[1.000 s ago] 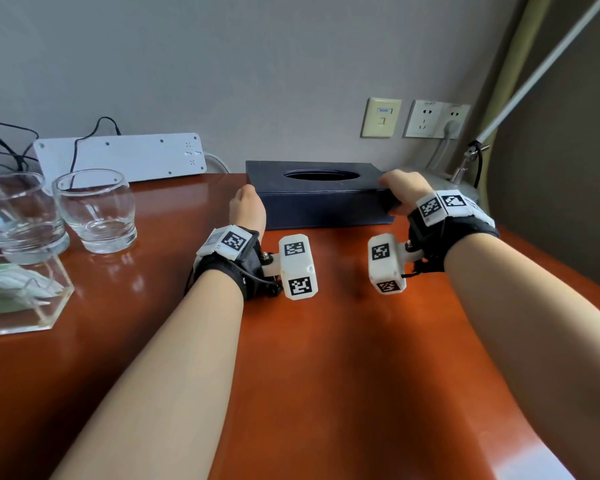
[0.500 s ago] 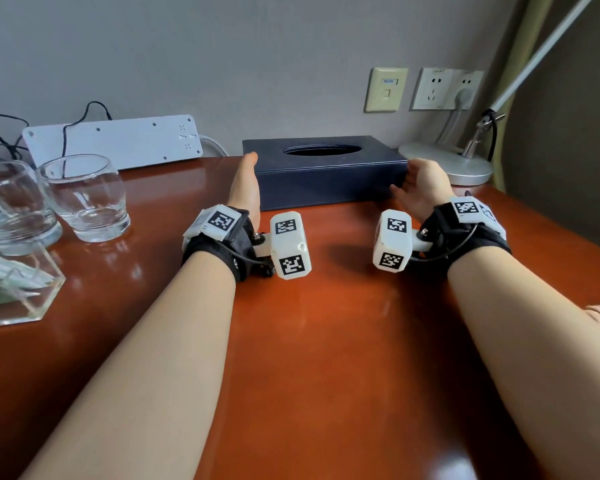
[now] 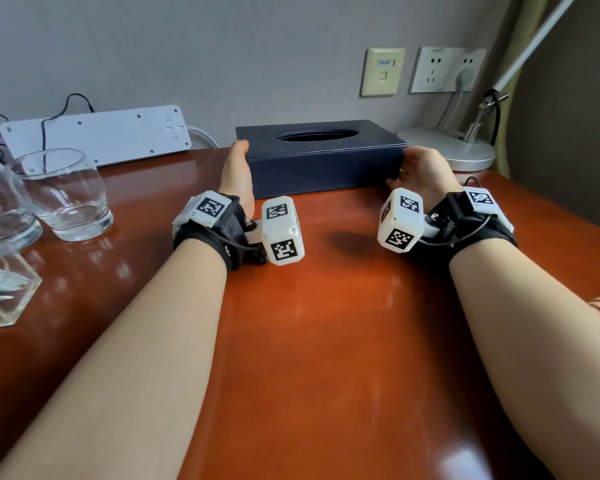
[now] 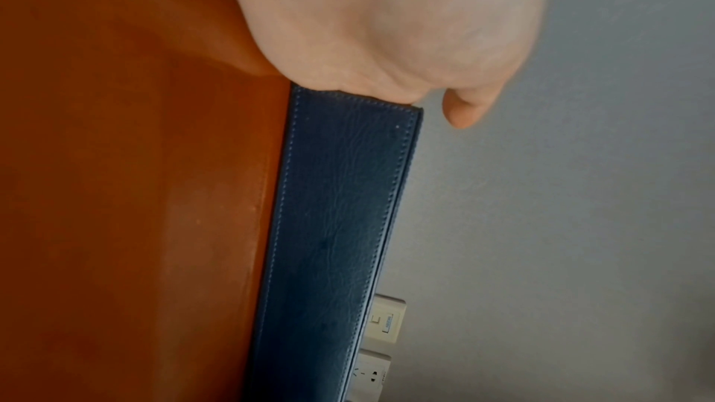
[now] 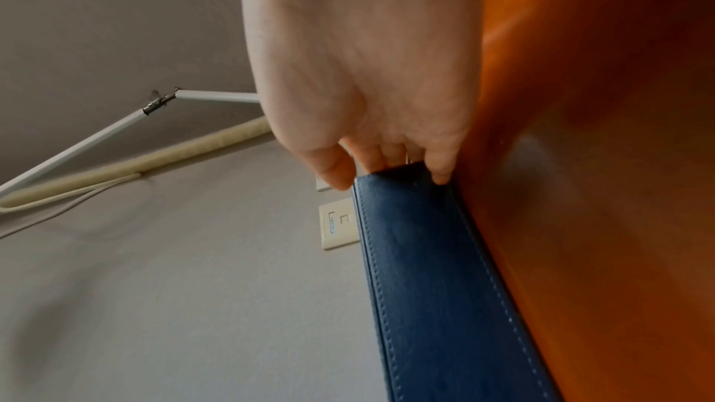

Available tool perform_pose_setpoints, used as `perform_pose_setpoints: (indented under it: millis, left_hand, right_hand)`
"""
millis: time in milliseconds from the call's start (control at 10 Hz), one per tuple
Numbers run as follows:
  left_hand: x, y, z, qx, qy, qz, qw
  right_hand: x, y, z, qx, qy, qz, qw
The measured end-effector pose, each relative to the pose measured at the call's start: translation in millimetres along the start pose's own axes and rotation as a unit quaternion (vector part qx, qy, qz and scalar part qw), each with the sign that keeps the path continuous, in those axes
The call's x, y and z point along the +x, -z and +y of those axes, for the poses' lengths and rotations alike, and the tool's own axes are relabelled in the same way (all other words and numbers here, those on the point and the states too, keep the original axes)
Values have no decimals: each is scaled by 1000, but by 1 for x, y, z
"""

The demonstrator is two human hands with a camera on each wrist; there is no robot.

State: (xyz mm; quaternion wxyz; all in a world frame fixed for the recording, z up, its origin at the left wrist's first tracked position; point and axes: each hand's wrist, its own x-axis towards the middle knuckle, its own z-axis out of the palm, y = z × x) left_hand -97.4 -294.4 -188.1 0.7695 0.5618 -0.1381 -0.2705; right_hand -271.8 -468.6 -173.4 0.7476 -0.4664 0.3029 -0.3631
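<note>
A dark blue leather tissue box (image 3: pixel 321 168) with an oval slot in its top lies across the back of the red-brown table (image 3: pixel 326 341). My left hand (image 3: pixel 236 171) stands on edge against the box's left end, palm pressed to it, thumb straight above the top edge; its fingers are hidden. In the left wrist view the left hand (image 4: pixel 387 26) covers the end of the tissue box (image 4: pixel 340 225). My right hand (image 3: pixel 423 171) is at the right end. The right wrist view shows the right hand (image 5: pixel 360 72) with bent fingers and thumb round the end of the tissue box (image 5: pixel 437 286).
Two empty glasses (image 3: pixel 63 195) and a clear tray (image 3: pixel 4 299) stand at the left. A white power strip (image 3: pixel 97 133) leans on the wall behind them. A lamp base (image 3: pixel 447 147) sits just right of the box, under wall sockets (image 3: pixel 444 69).
My right hand has come down from the box's top right corner to its right end. The left hand has reached further along the left end, thumb now above the top edge.
</note>
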Motion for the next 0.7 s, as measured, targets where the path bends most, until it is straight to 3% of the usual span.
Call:
perform_pose_setpoints:
  millis: [400, 600, 700]
  left_hand:
    - [11, -1, -2, -15, 18, -12, 1000]
    - [-2, -1, -1, -66, -6, 23, 998]
    - [-13, -2, 8, -63, -28, 74, 995]
  right_hand:
    - [9, 10, 4, -20, 0, -6, 1000]
    - [5, 12, -2, -7, -29, -15, 999]
    - [5, 13, -5, -35, -37, 49, 998]
